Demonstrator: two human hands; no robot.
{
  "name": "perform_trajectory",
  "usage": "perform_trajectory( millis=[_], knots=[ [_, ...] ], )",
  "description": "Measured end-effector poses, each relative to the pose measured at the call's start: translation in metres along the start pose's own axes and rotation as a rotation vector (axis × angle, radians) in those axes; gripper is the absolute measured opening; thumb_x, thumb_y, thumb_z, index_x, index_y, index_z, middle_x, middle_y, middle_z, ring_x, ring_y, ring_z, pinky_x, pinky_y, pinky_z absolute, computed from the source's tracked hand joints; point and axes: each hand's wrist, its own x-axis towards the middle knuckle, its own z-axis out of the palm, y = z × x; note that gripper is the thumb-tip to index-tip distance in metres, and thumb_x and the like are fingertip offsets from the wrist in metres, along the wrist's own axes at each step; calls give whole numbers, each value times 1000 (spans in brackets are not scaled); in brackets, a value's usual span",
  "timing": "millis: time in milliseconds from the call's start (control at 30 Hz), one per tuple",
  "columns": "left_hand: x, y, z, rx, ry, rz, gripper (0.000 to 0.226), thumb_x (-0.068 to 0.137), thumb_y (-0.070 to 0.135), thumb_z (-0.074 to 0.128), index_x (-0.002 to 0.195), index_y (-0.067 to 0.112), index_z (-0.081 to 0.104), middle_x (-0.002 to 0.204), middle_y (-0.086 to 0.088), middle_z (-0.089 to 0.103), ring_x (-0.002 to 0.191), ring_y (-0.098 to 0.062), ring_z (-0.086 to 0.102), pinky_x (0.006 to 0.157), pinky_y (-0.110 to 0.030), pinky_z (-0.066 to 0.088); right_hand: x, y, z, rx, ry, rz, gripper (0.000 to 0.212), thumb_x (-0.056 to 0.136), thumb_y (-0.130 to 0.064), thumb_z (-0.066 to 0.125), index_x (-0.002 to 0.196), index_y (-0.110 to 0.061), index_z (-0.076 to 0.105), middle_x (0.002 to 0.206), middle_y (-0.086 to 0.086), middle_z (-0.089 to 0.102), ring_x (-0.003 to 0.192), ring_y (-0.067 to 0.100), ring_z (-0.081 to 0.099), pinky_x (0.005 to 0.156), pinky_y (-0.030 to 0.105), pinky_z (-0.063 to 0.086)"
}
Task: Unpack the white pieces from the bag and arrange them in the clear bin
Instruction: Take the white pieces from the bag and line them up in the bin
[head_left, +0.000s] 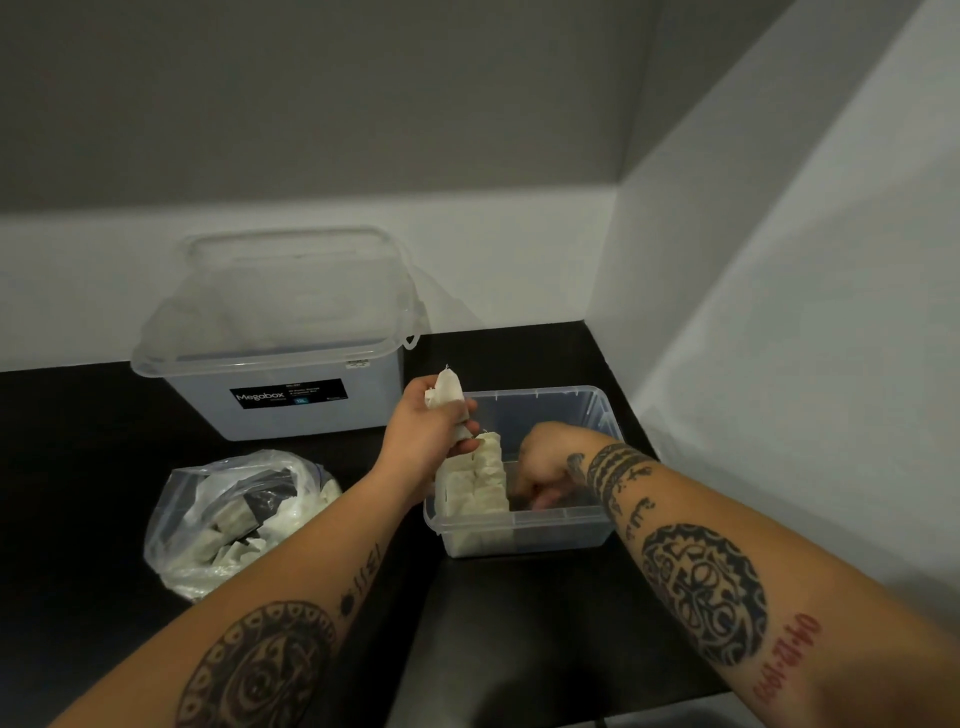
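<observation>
A small clear bin (550, 535) sits on the black table, right of centre. Several white pieces (475, 480) stand packed in its left part. My left hand (426, 436) hovers over the bin's left rim, shut on a few white pieces (445, 391) that stick up out of the fist. My right hand (545, 470) reaches down inside the bin beside the packed pieces, with its fingers curled; I cannot tell whether it holds anything. A clear plastic bag (234, 519) with more white pieces lies open on the table to the left.
A large clear lidded box (280, 343) labelled Megabox stands at the back left against the wall. Walls close the corner behind and to the right. The black table (83, 467) has a front edge near the lower right.
</observation>
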Motion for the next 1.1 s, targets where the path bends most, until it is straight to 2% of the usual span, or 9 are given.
perform_trajectory(
  millis=[100, 200, 300, 400, 600, 733, 800, 933, 1100],
  knots=[
    [-1, 5, 0, 33, -71, 49, 46, 94, 12, 72, 134, 27, 53, 116, -6, 72, 93, -24, 77, 72, -33, 63, -13, 0, -22, 335, 142, -155, 16, 98, -16, 62, 111, -8, 68, 105, 14, 74, 82, 21, 73, 70, 27, 61],
    [-1, 9, 3, 50, -138, 68, 54, 90, 11, 78, 137, 25, 54, 118, -11, 70, 88, -23, 78, 68, -31, 61, -31, -1, -34, 595, 275, -395, 18, 99, -26, 63, 115, -19, 67, 111, 5, 72, 85, 15, 67, 64, 24, 56],
    [-2, 14, 10, 81, -205, 83, 58, 88, 12, 80, 139, 21, 53, 113, -11, 74, 84, -22, 77, 67, -31, 60, -42, 0, -36, 568, 288, -518, 21, 95, -28, 70, 115, -24, 70, 106, -1, 73, 89, 10, 66, 65, 21, 55],
    [-3, 16, 16, 100, -231, 97, 56, 87, 10, 81, 136, 22, 55, 110, -9, 74, 82, -21, 77, 66, -31, 61, -44, 4, -32, 481, 388, -548, 10, 94, -26, 70, 104, -23, 73, 95, 0, 74, 82, 8, 66, 62, 19, 51],
    [5, 11, 15, 110, -166, 102, 33, 97, 16, 71, 127, 24, 60, 104, -7, 76, 84, -22, 77, 69, -33, 63, -31, 16, -30, 466, 541, -473, 6, 95, -26, 70, 98, -22, 72, 82, 2, 72, 76, 12, 68, 67, 26, 56],
    [14, 7, 6, 103, -51, 110, 23, 101, 20, 65, 122, 28, 61, 102, -3, 77, 92, -24, 75, 71, -33, 63, -8, 24, -15, 362, 531, -316, 8, 95, -25, 68, 101, -21, 71, 93, 1, 71, 89, 17, 70, 85, 37, 61],
    [15, 4, 3, 141, -39, 113, 24, 100, 21, 66, 123, 28, 60, 104, -2, 75, 93, -23, 75, 70, -31, 63, 7, 27, -5, 307, 520, -236, 12, 98, -23, 64, 107, -20, 71, 101, 1, 69, 96, 17, 67, 91, 36, 58],
    [15, -4, 3, 163, -36, 144, 25, 98, 19, 68, 117, 34, 60, 107, -3, 73, 93, -21, 74, 68, -29, 62, 35, 31, 10, 218, 521, -129, 18, 100, -20, 60, 114, -17, 71, 110, 2, 70, 98, 16, 62, 83, 27, 50],
    [17, -7, 3, 146, -42, 142, 26, 97, 18, 70, 114, 36, 61, 109, -3, 72, 97, -21, 73, 66, -27, 61, 58, 25, 19, 169, 509, -40, 15, 99, -22, 61, 104, -17, 74, 97, 0, 71, 90, 16, 64, 75, 26, 47]
  ],
)
